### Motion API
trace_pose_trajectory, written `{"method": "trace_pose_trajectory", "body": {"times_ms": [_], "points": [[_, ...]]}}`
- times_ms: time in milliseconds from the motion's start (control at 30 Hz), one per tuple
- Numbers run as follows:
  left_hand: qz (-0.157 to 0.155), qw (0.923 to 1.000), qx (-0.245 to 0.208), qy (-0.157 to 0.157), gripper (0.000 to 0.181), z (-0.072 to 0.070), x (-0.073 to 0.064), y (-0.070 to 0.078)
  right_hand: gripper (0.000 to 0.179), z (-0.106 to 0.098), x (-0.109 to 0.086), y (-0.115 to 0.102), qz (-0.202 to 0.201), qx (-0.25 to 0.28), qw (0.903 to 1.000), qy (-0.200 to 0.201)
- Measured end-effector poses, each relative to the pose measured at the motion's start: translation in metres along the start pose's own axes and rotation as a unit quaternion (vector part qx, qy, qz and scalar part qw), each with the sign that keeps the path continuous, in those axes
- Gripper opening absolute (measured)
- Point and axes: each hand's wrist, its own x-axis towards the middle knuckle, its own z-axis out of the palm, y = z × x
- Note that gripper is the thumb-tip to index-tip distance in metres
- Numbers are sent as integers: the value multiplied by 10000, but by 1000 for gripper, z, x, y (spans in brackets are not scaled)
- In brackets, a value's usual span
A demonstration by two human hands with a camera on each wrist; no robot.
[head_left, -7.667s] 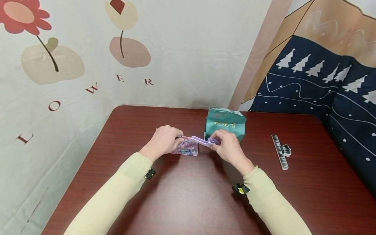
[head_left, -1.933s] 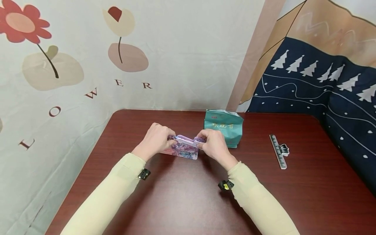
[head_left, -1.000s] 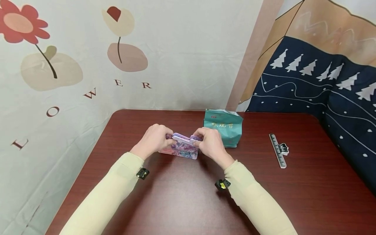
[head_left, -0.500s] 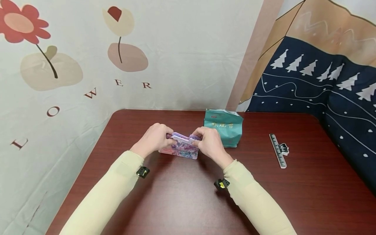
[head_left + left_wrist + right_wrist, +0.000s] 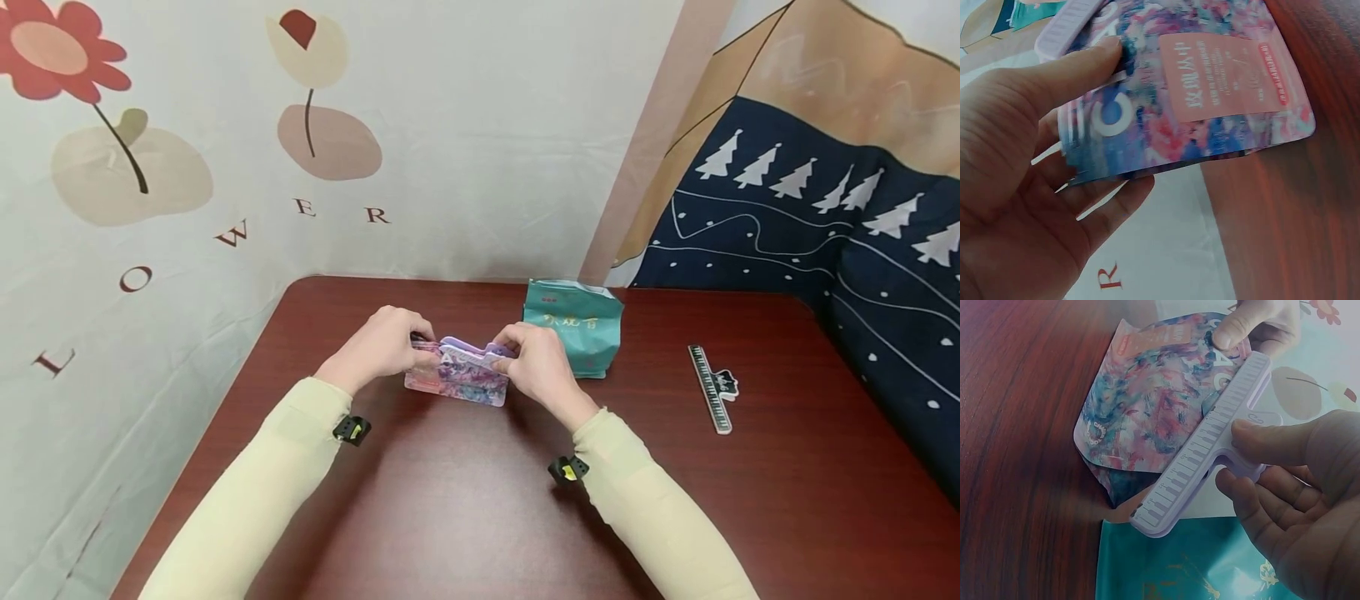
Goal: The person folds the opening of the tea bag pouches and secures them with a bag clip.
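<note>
With thumbs and fingers nearly together, your left hand (image 5: 377, 344) pinches the pouch (image 5: 471, 387), at its four o'clock, by the top, and your right hand (image 5: 538, 360) grips the clip (image 5: 1200, 447) along that edge.

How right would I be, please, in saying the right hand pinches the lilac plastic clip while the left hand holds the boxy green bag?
The left hand holds the flat multicoloured pouch, not the green bag, as the left wrist view shows; the right hand does pinch the clip.
</note>
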Motion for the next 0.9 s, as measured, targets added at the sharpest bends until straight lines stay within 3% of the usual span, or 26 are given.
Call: {"method": "trace_pose_trajectory", "body": {"times_ms": [200,533,900], "points": [[-33,9999,-63,85,25,4,0,-4,15,-1,-2,-1,-1,-39,9999,94],[232,9993,84,279,23,4,-1,-6,15,0,-2,-3,-121,4,9997,188],[161,9996,145,182,24,4,-1,-5,14,3,2,-5,-83,26,9999,84]]}}
